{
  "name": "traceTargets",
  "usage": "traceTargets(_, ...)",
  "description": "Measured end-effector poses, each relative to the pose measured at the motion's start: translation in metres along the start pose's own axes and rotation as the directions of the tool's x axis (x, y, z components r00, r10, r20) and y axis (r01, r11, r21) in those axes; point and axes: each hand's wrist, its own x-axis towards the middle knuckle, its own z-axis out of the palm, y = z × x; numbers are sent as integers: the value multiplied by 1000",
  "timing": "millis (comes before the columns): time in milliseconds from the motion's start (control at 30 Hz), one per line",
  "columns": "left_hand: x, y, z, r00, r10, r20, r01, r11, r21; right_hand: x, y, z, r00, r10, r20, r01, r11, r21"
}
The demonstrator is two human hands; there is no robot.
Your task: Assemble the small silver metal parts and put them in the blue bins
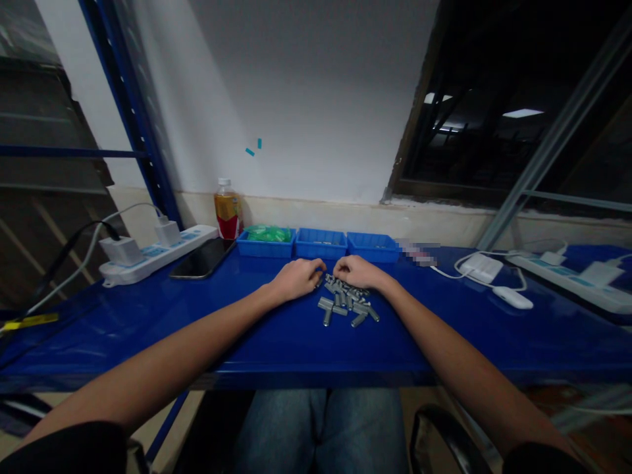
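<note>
A heap of small grey metal cylinders (340,310) and smaller screw-like pieces lies on the blue table (276,336). My left hand (299,278) is at the upper left edge of the heap, its fingers bent and thumb drawn in. Across from it, my right hand (356,271) hangs over the far side of the heap with fingers curled downward. Only a small gap separates the two sets of fingertips. Whatever either hand pinches is too small or hidden to make out.
Behind my hands stand a blue bin with green plastic (269,234), a middle blue bin (320,250) and a right blue bin (372,253). A drink bottle (228,214), phone (203,259) and power strip (155,253) are left; white chargers (481,268) and another strip (573,273) right.
</note>
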Motion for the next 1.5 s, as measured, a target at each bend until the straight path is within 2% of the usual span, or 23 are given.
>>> traceTargets(267,8,-5,3,999,35,30,-34,999,-32,4,-3,7,997,-44,-62,42,998,-43)
traceTargets(467,21,-10,-1,987,-105,123,111,993,-37,11,-8,13,994,-17,-105,0,988,-154)
traceTargets(567,20,-14,-1,981,-135,142,136,991,1,12,-11,15,995,-23,-96,8,989,-148)
traceTargets(767,13,-23,2,993,17,117,-13,999,-34,12,-11,16,996,-12,-92,8,999,-46)
traceTargets(1067,6,-14,0,983,145,111,-138,988,-65,4,-16,9,1000,-11,-1,11,1000,25)
traceTargets(1300,5,-12,0,986,125,114,-118,991,-60,-5,-34,4,1000,-16,12,19,966,-259)
traceTargets(1500,6,-12,3,990,109,95,-105,993,-46,-2,-36,16,996,-66,-66,39,936,-351)
